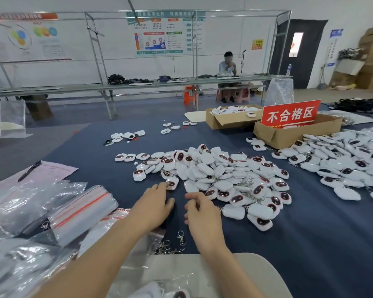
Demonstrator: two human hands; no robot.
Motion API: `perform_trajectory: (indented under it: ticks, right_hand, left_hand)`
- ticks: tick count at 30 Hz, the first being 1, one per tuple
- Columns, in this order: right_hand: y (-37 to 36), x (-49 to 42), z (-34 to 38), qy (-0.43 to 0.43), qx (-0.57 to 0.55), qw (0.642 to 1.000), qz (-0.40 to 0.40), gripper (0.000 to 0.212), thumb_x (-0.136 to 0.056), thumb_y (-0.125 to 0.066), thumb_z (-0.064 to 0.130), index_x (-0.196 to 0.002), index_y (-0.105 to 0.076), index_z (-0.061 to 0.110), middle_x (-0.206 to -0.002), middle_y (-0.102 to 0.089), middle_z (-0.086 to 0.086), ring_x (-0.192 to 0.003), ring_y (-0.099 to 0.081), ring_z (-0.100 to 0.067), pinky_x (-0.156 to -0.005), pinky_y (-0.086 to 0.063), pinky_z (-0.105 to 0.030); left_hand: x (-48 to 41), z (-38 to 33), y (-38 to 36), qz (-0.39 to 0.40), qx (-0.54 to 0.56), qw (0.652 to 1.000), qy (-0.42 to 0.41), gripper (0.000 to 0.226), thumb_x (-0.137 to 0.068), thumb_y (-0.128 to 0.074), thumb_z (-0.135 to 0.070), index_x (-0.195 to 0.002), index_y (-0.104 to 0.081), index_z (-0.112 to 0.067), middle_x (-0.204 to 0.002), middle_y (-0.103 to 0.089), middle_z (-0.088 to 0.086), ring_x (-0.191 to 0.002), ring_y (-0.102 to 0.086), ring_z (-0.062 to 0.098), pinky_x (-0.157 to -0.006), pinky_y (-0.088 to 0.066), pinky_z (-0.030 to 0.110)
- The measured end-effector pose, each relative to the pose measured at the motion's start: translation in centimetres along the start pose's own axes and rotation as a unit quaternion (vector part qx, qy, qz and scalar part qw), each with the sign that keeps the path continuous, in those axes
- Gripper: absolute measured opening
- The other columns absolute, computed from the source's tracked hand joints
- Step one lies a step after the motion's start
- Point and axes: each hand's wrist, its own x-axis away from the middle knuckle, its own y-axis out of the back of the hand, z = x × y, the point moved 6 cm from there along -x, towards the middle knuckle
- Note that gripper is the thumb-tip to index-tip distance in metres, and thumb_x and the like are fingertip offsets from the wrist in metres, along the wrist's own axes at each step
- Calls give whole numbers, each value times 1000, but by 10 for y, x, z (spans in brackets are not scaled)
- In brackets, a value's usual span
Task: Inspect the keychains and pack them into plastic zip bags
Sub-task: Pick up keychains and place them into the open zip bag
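Bagged keychain [179,294] nearest, left hand [154,204] spread flat, fingertip [164,184] touching loose keychain [172,183] at pile [224,175] edge, right hand [202,214] loosely curled on bench [310,233], holding nothing

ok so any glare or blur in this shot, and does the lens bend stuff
Head view: glare streaks the clear plastic zip bags at left; the grey metal frame bends from wide-angle distortion; the wall posters look soft; light is even.

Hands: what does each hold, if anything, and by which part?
Neither grips anything. The left hand touches one keychain at its near edge; the right hand is empty.
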Motion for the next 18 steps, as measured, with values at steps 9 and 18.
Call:
perform_trajectory:
  ticks: [9, 18]
  right_hand:
    - [-4, -9, -8, 9, -5, 999, -39, 25, -94, -42, 21, -95, -62, 36, -79, -69, 5, -73, -67, -20, -77, -58, -47]
    - [-1, -6, -5, 24, -25, 999, -35, 24, -96, -43, 21, -100, -62, 36, -94, -69, 6, -84, -68, -19, -83, -57, -46]
  left_hand:
    - [-28, 1, 1, -23, 16, 990, 136, 48, -103, -35, -50, -121, -53, -9, -126, -56, 13, -114, -55, 33, -87, -47, 43]
    - [-24, 6, 6, -44, 226, 970, 80, 14, -96, -59, -25, -108, -52, -23, -101, -64, -5, -91, -60, 15, -69, -44, 27]
